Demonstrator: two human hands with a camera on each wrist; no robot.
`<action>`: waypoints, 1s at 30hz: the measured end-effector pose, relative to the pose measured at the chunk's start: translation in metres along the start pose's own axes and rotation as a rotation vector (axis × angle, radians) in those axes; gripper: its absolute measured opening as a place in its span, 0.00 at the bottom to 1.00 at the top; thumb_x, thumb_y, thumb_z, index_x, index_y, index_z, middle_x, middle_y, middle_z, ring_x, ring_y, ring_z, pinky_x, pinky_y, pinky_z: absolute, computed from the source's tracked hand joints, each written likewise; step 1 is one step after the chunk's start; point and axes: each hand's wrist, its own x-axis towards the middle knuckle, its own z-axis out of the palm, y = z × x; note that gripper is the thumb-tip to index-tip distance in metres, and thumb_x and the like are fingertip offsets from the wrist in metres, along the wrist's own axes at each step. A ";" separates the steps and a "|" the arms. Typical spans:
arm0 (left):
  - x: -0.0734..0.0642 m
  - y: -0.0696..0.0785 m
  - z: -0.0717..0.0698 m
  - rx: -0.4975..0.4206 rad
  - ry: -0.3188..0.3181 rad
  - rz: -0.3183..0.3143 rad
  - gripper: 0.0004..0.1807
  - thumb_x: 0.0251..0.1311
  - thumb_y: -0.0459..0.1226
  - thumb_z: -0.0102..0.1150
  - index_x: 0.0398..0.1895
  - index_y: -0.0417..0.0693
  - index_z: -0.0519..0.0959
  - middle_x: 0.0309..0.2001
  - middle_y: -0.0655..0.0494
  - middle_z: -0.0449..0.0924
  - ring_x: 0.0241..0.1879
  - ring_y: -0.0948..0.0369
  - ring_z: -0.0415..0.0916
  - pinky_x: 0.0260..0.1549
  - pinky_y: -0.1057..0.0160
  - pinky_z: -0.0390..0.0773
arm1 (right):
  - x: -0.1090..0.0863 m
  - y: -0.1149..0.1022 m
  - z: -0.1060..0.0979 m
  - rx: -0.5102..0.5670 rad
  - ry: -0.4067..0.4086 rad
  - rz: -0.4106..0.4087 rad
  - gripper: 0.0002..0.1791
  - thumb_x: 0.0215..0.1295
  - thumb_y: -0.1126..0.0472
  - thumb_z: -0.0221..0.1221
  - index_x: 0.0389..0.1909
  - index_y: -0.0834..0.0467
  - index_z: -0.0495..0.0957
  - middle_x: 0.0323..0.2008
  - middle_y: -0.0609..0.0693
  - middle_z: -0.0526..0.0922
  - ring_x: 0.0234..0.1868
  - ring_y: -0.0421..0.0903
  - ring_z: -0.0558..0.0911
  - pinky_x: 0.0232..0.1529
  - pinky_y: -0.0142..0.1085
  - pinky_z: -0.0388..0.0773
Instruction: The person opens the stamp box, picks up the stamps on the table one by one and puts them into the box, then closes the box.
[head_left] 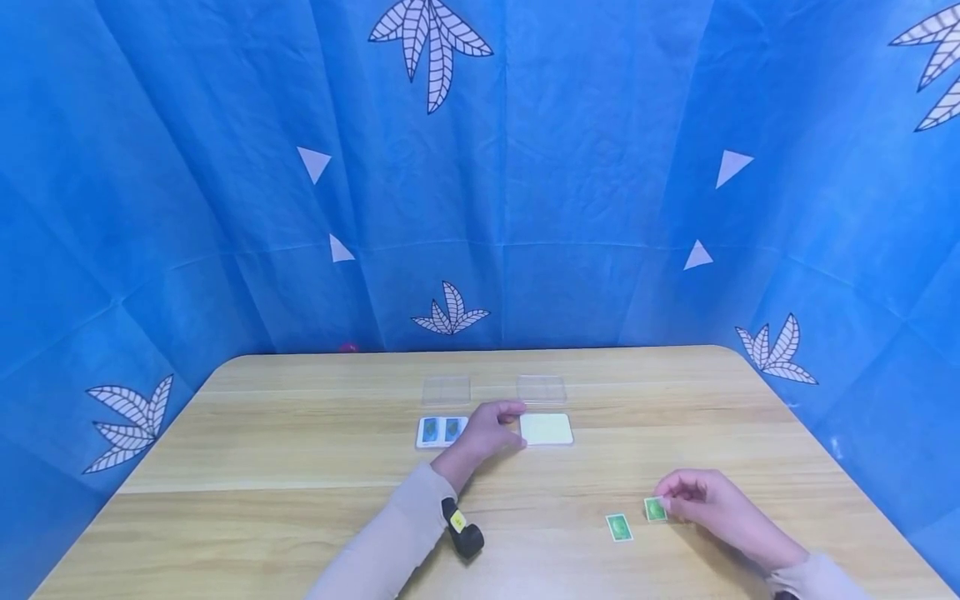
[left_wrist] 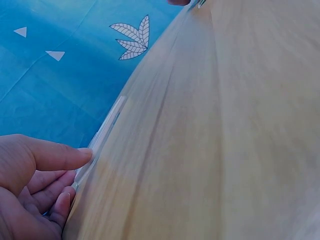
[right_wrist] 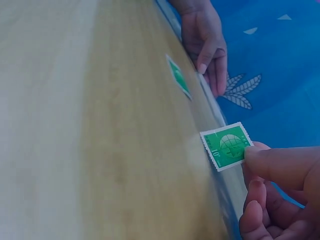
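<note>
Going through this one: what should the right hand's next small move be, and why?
Probably carry the pinched green stamp towards the pale case: the right hand holds it off the table, the left hand steadies that case's edge, and the neighbouring case bears blue stamps while this one shows none.

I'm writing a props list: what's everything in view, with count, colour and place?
Held stamp: one, green and white, in the right hand
Loose stamp: one, green and white, on the table
White case: one, white, left of the left hand
Blue stamp-like pieces: two, blue, on the white case
Pale case: one, pale yellow, at the left hand's fingers
Clear pieces: two, transparent, behind the cases
Table: one, light wood, underneath
Curtain: one, blue with white prints, behind
Red spot: one, red, table's back edge, unclear
Wrist devices: two, black, on wrists
Sleeves: two, pale grey, on forearms
Left hand: one, gripping pale case
Right hand: one, pinching held stamp
</note>
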 end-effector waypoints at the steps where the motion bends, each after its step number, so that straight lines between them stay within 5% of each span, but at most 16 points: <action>1: 0.000 0.000 0.000 0.001 0.001 -0.003 0.31 0.38 0.25 0.70 0.52 0.46 0.79 0.49 0.54 0.79 0.50 0.55 0.72 0.54 0.57 0.73 | 0.001 -0.001 0.000 0.009 0.000 0.012 0.12 0.61 0.61 0.58 0.41 0.65 0.77 0.30 0.50 0.80 0.29 0.40 0.77 0.30 0.32 0.76; 30: -0.001 -0.002 -0.001 -0.012 -0.001 -0.001 0.30 0.38 0.25 0.70 0.51 0.47 0.79 0.50 0.54 0.79 0.51 0.54 0.73 0.53 0.57 0.74 | 0.070 -0.029 0.027 0.101 0.094 0.069 0.16 0.60 0.58 0.61 0.45 0.63 0.78 0.43 0.55 0.82 0.45 0.48 0.77 0.48 0.38 0.71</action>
